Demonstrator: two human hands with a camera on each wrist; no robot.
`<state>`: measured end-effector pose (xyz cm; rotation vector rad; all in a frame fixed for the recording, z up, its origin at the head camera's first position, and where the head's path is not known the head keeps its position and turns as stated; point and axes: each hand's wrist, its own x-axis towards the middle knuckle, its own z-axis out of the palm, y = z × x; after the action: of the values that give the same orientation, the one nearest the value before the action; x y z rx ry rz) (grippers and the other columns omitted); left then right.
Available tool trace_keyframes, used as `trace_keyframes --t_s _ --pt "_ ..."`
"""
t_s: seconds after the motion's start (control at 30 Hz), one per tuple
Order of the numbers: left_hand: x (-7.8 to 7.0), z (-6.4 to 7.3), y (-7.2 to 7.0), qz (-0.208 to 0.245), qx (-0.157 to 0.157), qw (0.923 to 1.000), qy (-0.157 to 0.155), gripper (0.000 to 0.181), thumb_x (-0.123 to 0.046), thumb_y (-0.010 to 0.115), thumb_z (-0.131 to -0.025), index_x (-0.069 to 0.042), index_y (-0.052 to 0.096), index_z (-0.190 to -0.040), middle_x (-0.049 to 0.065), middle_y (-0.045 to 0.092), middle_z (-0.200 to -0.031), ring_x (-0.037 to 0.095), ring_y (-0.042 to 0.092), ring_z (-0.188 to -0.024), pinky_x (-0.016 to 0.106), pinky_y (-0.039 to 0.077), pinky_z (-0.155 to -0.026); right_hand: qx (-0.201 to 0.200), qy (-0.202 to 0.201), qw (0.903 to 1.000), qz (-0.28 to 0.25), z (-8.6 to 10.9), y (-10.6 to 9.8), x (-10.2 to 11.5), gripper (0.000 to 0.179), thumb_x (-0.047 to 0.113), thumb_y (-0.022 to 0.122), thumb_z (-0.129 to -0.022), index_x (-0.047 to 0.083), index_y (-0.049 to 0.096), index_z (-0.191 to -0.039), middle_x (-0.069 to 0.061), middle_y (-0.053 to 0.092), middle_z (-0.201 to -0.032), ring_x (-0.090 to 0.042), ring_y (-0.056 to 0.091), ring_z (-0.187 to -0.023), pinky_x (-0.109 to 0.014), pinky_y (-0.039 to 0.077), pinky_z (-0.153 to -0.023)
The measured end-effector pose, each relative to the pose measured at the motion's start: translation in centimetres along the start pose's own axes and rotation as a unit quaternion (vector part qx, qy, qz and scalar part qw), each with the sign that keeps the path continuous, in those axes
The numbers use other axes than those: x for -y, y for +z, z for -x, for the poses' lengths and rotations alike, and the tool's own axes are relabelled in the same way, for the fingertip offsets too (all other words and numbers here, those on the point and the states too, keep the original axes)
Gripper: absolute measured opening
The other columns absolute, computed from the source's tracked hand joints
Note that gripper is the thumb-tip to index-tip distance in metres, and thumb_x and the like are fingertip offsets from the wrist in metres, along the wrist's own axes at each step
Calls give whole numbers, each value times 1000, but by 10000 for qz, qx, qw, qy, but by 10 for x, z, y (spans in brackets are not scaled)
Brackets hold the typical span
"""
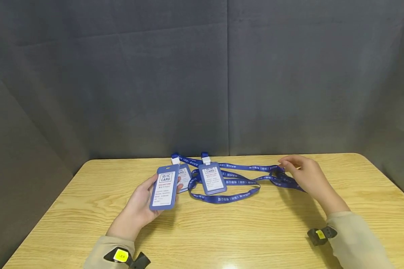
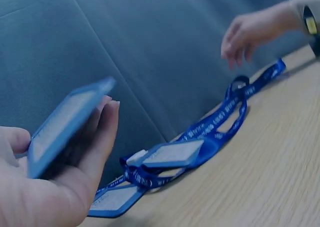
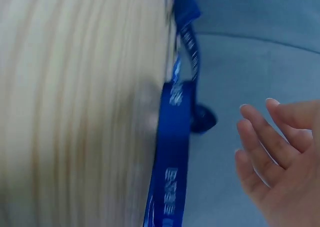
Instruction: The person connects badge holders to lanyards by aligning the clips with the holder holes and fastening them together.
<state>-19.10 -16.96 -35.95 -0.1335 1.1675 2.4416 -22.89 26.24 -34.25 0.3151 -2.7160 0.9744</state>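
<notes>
My left hand (image 1: 142, 200) grips a blue ID card holder (image 1: 165, 188) by its edges, thumb on one side and fingers behind; it is raised off the table, its top slot bare of any clip. Behind it lies a second card holder (image 1: 184, 178), partly hidden, on a white clip (image 1: 176, 160). A third card holder (image 1: 213, 178) rests on blue lanyards (image 1: 235, 182) in the middle. My right hand (image 1: 302, 172) hovers by the bunched right end of the lanyards (image 3: 172, 152). Its fingers are loosely bent and hold nothing; the left wrist view shows a gap below them.
The wooden table (image 1: 239, 239) has rounded far corners. A dark grey cloth (image 1: 175, 93) hangs right behind its far edge and along the sides. Lanyard loops stretch across the far half of the table.
</notes>
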Motion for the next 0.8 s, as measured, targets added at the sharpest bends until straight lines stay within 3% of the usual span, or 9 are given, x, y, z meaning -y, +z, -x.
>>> trace_keyframes --t_s 0.1,0.33,0.5,0.67,0.8 --pt "-3 2 0 254 291 9992 -107 54 -40 20 -109 -14 20 -156 10 68 -121 24 66 -109 37 54 -87 80 48 9999 121 -6 -1 -7 34 24 46 -107 1 66 -120 -19 69 -111 -40 61 -105 -53 47 -79" --pt "-4 6 -1 38 863 9962 -105 59 -43 16 -109 -15 6 -160 6 66 -125 23 60 -118 40 49 -94 384 66 9962 780 -27 -6 -19 30 19 47 -106 0 67 -117 -23 68 -112 -37 63 -94 -52 47 -74" --pt "-5 5 -1 261 1246 9918 -132 61 -47 17 -108 -14 11 -159 15 55 -140 33 54 -127 44 47 -98 558 226 9884 1393 -36 -6 -28 29 16 51 -103 -4 67 -114 -27 67 -111 -41 64 -93 -55 48 -76" --pt "-2 4 1 319 1344 9901 -249 61 -45 15 -108 -12 11 -159 22 42 -150 36 50 -130 47 42 -103 832 625 9794 1731 -40 -4 -40 37 20 52 -101 -10 60 -122 -35 59 -121 -52 57 -107 -61 46 -84" --pt "-2 3 1 143 1157 9929 -217 60 -44 14 -108 -12 12 -159 17 53 -142 35 46 -134 44 44 -102 1068 706 9745 1845 -43 1 -50 51 28 54 -100 -14 54 -128 -36 57 -123 -55 52 -113 -64 42 -91"
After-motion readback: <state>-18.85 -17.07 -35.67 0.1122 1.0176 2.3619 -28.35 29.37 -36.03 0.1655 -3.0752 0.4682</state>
